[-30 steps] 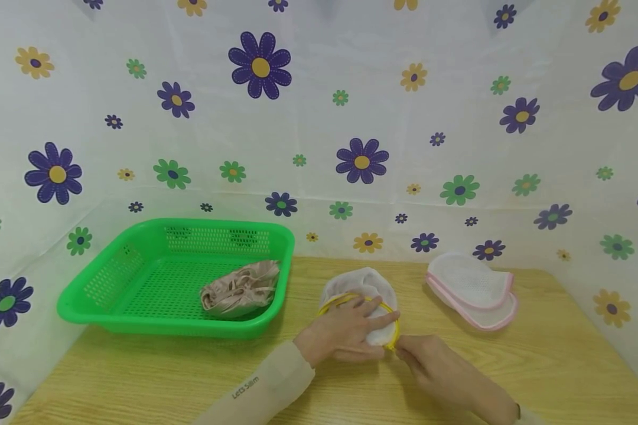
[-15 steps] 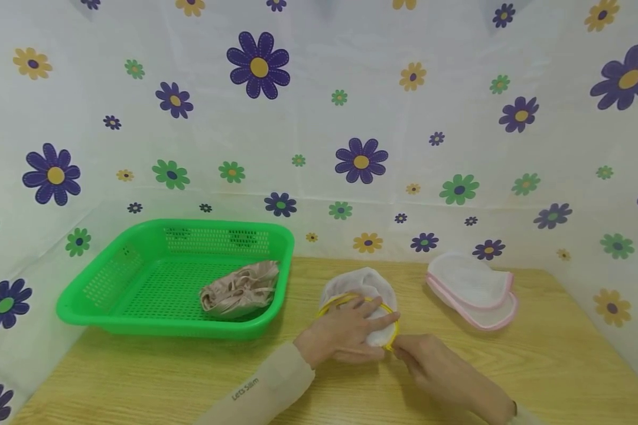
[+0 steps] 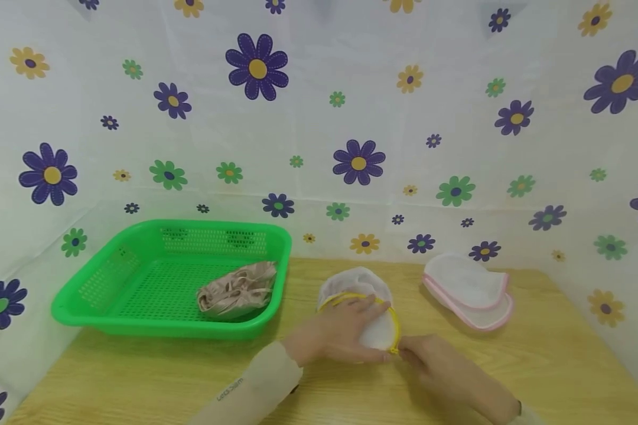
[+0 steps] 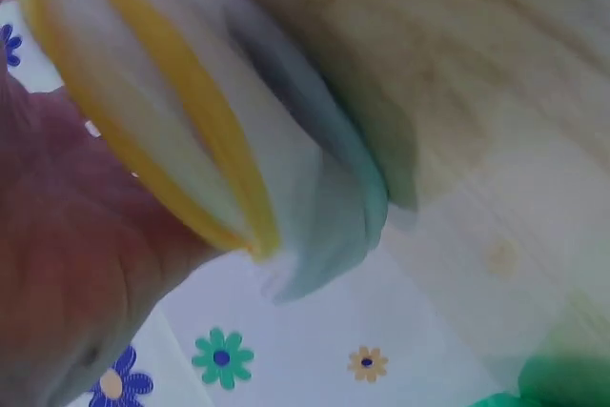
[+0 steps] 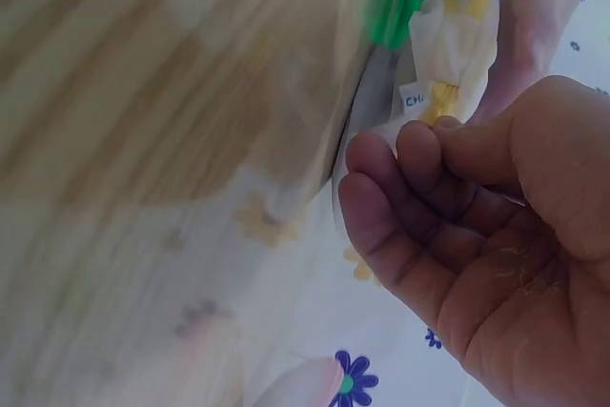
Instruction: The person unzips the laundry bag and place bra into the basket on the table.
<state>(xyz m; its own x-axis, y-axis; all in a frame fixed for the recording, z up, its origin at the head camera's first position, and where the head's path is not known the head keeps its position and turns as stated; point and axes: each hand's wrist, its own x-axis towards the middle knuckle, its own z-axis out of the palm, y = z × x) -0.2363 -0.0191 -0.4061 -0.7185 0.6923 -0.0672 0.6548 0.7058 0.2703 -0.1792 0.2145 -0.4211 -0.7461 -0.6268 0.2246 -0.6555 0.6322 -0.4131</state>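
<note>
A rounded white laundry bag (image 3: 380,332) with yellow trim lies on the table in the head view. My left hand (image 3: 345,332) rests across its top, fingers stretched out over the yellow edge. In the left wrist view, two yellow edges of the bag (image 4: 295,169) run side by side next to the palm, and the fingers are largely hidden. My right hand (image 3: 430,360) is at the bag's near right end. In the right wrist view, its thumb and index finger pinch the yellow end of the trim, beside a small printed white tag (image 5: 414,99). The other fingers are curled.
A green perforated basket (image 3: 172,326) stands on the left, with a bundled beige satiny cloth (image 3: 239,290) inside it. On the right lies a white mesh piece with pink edging (image 3: 465,286). Behind the wooden table (image 3: 553,360) hangs a flower-print sheet (image 3: 308,118).
The left hand's fingers have drawn closer together and slid slightly left, uncovering more of the bag near the right hand. The right hand keeps its pinch at nearly the same place.
</note>
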